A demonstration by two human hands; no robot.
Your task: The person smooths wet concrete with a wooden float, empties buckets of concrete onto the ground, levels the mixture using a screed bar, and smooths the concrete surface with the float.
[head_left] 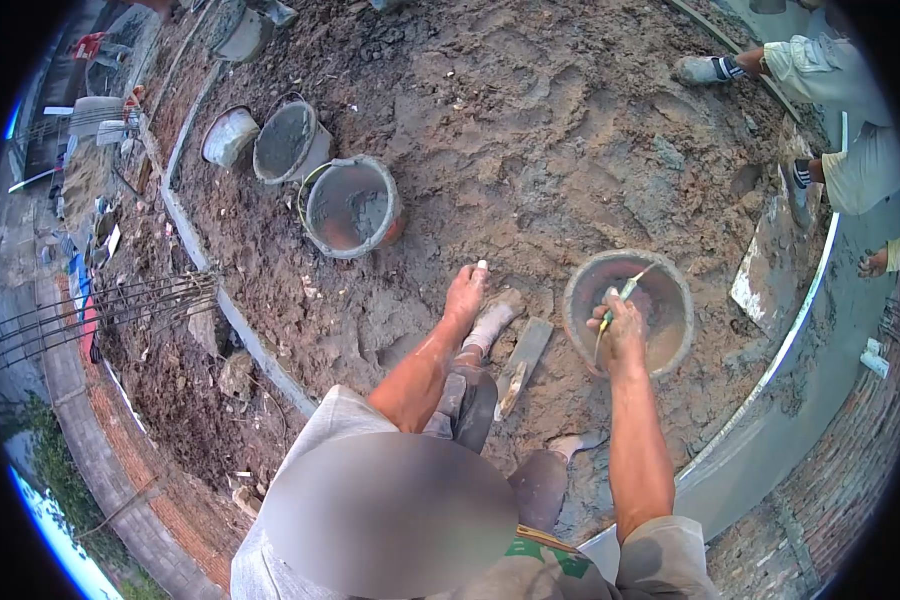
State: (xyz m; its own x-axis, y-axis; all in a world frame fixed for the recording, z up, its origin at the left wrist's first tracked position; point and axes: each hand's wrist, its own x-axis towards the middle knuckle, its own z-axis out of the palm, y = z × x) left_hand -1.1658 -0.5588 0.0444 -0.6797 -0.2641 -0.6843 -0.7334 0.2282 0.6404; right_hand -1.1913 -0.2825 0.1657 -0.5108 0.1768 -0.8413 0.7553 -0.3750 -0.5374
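My right hand [625, 335] is closed around a slim tool with a green and yellow handle [628, 289]. Its thin tip points up and right, and its kind is unclear. Beneath that hand stands a bucket [679, 352] with a little murky grey-brown material inside. My left hand [464, 293] hangs above the muddy ground with nothing visible in it. One of its fingertips has a white covering, and the fingers look loosely extended. Between my feet lies a flat wooden board [526, 362] with a lighter piece at its near end.
Buckets with grey mortar [394, 222] [317, 150] stand at upper left beside a pale bucket [230, 138]. A co-worker's legs [820, 72] and hand [874, 263] show at right. Steel bars [100, 312] stick out at left. A wet concrete strip [770, 432] curves along the right.
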